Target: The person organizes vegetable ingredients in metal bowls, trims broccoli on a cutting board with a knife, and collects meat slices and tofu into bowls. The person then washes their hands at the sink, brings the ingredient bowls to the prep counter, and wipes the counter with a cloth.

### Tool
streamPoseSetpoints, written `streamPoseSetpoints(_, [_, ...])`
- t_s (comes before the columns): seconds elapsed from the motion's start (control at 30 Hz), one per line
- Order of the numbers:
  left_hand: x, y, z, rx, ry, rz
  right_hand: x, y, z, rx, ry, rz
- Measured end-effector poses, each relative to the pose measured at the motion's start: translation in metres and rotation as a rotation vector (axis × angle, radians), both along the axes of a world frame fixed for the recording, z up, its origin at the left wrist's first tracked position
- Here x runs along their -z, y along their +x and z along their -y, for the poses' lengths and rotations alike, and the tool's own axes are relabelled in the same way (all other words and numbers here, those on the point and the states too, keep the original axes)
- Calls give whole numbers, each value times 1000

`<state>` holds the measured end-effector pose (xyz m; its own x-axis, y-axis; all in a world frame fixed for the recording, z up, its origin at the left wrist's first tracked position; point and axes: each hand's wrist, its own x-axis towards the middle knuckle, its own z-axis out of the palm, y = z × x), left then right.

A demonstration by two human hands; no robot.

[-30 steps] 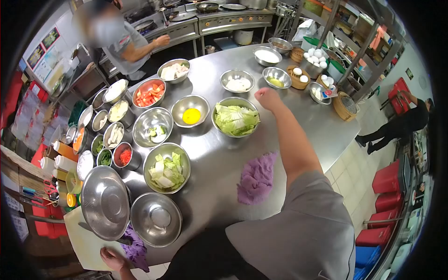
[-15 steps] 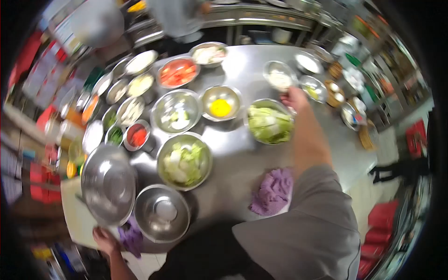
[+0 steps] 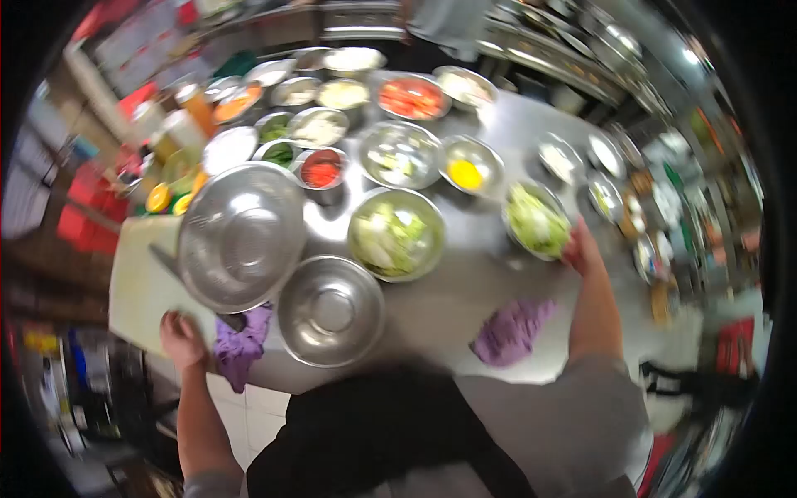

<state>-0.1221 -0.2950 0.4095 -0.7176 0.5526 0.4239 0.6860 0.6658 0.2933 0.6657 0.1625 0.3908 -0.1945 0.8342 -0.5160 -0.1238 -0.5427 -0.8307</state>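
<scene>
My right hand (image 3: 583,247) is at the right rim of a metal bowl (image 3: 511,236) of chopped pale green cabbage (image 3: 537,219), its fingers closed on the edge. Over the cutting board's (image 3: 137,286) front edge, my left hand (image 3: 182,340) holds nothing, with its fingers loosely bent and slightly blurred. Beside it lies a purple cloth (image 3: 242,344). A knife (image 3: 164,262) lies partly hidden under a large perforated metal colander (image 3: 241,236). Right of the colander stands a metal bowl (image 3: 331,312) with nothing in it.
Another bowl of cabbage (image 3: 395,235) stands mid-table, with a bowl of yellow egg (image 3: 465,173) behind it. Several containers of cut vegetables, including orange-red pieces (image 3: 411,98), line the back left. A second purple cloth (image 3: 513,332) lies near the front. A person (image 3: 448,29) stands beyond the table.
My right hand has moved from the small bowl at the back right to the cabbage bowl's rim, nearer me. The view has turned left, showing more of the cutting board and knife.
</scene>
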Motion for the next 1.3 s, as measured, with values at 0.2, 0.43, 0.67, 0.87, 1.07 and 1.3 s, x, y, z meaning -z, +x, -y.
streamPoseSetpoints(0.2, [8,-15,4,34,-74,-20,-61,-43,71,-49,-59,244])
streamPoseSetpoints(0.43, [2,-6,5,17,-50,3,-37,-95,99,190,85,128])
streamPoseSetpoints(0.67, [1,0,6,3,5,-1,-6,-100,132,275,87,-68])
streamPoseSetpoints(0.87, [-10,5,7,-2,-4,15,-28,-118,109,313,89,87])
streamPoseSetpoints(1.07, [-11,7,7,-26,24,25,-17,-146,104,373,130,11])
streamPoseSetpoints(1.3, [-14,7,6,-54,22,50,-5,-159,114,321,99,-53])
